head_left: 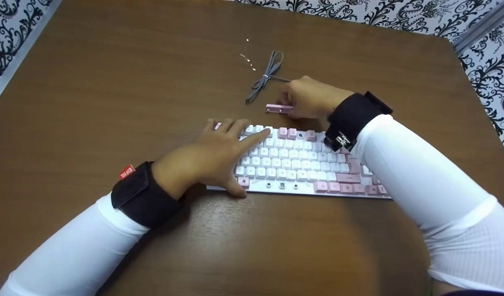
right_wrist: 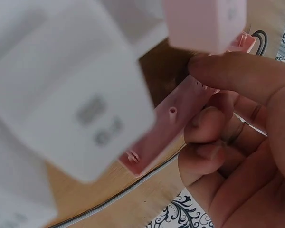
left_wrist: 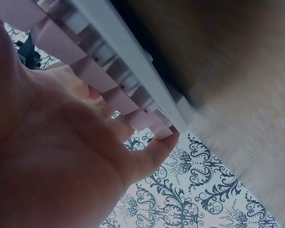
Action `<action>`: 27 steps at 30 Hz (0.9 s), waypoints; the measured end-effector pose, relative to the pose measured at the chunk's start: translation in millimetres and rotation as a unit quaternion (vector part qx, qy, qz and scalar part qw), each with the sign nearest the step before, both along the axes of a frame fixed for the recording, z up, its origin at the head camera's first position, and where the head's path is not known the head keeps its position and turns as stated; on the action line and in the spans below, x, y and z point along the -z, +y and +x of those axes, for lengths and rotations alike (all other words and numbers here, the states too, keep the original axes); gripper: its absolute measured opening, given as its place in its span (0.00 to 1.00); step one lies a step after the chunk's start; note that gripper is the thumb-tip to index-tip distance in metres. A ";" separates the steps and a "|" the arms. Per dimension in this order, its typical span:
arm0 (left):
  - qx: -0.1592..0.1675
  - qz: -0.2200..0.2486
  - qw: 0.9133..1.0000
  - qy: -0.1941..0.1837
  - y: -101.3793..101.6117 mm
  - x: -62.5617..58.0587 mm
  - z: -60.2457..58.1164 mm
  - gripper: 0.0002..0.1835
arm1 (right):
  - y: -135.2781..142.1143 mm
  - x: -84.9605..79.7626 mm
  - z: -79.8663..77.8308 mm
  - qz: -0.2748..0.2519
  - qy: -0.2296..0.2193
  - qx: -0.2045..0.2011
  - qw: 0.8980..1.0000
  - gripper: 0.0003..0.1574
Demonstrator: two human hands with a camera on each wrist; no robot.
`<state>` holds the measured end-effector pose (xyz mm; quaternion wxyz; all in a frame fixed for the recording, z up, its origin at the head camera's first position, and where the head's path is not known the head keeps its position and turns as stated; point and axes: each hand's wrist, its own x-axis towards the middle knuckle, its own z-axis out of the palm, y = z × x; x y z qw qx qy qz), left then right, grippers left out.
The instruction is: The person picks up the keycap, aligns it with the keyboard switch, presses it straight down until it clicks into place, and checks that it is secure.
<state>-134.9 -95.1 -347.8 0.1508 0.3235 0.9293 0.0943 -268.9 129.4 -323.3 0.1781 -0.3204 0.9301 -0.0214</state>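
Observation:
A white keyboard with white and pink keycaps lies on the table. In its bottom row, a long gap shows several bare switches. My left hand spreads over the keyboard's left end, fingers at the far edge and thumb at the near edge. Behind the keyboard, my right hand pinches a long pink spacebar keycap. Its hollow underside with a round stem shows in the right wrist view. Up close, the left wrist view has pink keycaps beside the left palm.
A bundled grey cable lies on the brown table behind the keyboard, near the right hand. Small pale specks are scattered left of it. Black-and-white patterned surfaces border the table.

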 end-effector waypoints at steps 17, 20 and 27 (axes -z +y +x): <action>0.002 -0.008 1.000 0.004 0.4 1.3 -0.2 0.69 | 0.9 -10.8 7.7 0.013 -0.071 0.028 0.997 0.15; 0.002 -0.007 1.000 0.001 0.4 0.6 0.3 0.69 | 1.6 -11.0 7.6 0.005 -0.073 0.031 0.997 0.12; 0.004 -0.007 1.000 0.001 0.0 -0.5 0.3 0.70 | 3.1 -12.6 7.9 -0.004 -0.089 0.041 0.995 0.10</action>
